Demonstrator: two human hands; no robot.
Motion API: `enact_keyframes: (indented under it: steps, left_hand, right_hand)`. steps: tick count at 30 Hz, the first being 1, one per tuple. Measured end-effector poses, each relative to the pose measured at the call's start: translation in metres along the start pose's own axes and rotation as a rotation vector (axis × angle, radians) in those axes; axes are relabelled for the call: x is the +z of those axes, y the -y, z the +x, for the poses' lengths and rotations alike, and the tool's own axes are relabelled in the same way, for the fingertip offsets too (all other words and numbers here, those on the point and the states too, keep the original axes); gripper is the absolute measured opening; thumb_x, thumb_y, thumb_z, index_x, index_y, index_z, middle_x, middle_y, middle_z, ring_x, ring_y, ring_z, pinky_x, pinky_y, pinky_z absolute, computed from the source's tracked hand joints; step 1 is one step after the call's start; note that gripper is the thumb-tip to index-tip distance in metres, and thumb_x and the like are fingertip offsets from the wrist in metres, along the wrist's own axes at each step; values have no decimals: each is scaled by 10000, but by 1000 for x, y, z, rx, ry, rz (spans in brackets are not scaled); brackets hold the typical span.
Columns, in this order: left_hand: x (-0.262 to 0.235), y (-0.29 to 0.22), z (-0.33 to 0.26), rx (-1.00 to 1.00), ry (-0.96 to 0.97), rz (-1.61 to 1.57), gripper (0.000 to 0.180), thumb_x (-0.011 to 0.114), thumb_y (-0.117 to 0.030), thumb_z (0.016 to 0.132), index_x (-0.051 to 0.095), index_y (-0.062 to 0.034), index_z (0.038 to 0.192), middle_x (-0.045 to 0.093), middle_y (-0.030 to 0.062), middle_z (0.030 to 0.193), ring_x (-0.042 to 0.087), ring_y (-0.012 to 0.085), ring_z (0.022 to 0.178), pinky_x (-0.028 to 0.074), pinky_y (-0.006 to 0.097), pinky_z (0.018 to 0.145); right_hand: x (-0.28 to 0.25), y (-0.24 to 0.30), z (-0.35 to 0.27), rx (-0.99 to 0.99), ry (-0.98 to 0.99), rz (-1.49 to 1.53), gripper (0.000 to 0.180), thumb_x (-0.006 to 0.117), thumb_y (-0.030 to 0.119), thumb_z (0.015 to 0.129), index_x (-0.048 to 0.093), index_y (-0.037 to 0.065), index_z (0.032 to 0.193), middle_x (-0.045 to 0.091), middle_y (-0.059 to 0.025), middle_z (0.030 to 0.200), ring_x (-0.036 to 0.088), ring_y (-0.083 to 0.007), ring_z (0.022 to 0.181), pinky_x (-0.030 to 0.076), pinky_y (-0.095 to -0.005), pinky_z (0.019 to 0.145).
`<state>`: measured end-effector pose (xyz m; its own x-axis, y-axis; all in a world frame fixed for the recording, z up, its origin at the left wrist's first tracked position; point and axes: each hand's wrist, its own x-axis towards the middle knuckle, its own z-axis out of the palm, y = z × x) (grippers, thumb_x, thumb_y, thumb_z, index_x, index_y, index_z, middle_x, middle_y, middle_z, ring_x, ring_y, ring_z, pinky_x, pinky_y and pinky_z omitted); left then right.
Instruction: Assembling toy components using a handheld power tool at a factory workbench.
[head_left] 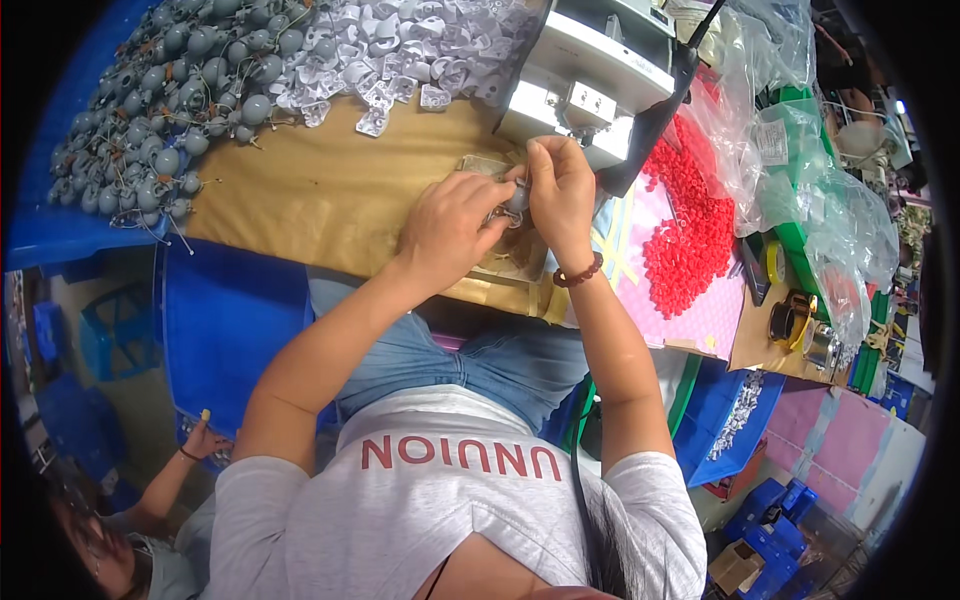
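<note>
My left hand is closed on a small grey rounded part, held by the fingertips just over a clear flat pad on the tan-covered table. Close by on the right, my right hand has its thumb and forefinger pinched together above that part. What this pinch holds is too small to make out. Just beyond my right fingers stands a white bench machine with a small block at its front.
Many grey balls with thin wires are heaped at the far left. White plastic pieces lie beside them. Small red parts cover a pink sheet at right, near a tape roll. Another person's hand shows at lower left.
</note>
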<state>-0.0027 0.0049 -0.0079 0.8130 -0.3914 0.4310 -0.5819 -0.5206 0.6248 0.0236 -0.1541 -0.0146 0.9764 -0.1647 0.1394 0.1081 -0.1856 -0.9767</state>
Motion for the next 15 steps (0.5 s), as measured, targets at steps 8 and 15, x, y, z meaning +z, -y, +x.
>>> enact_keyframes:
  steps: [8, 15]
  left_hand:
    - [1, 4, -1, 1, -14, -39, 344, 748, -83, 771, 636, -59, 1096, 658, 112, 1026, 632, 302, 965, 514, 411, 830]
    - [-57, 19, -37, -594, -124, -1031, 368, 614, -43, 959, 507, -18, 1310, 644, 71, 1127, 686, 146, 944, 509, 224, 654]
  right_hand:
    - [-1, 5, 2, 9, 44, 11, 149, 587, 112, 993, 590, -36, 1009, 662, -76, 784, 669, -127, 685, 505, -268, 593]
    - [-61, 1, -5, 176, 192, 202, 224, 554, 181, 1025, 613, 1, 1145, 684, -81, 929, 667, -135, 794, 536, -251, 705]
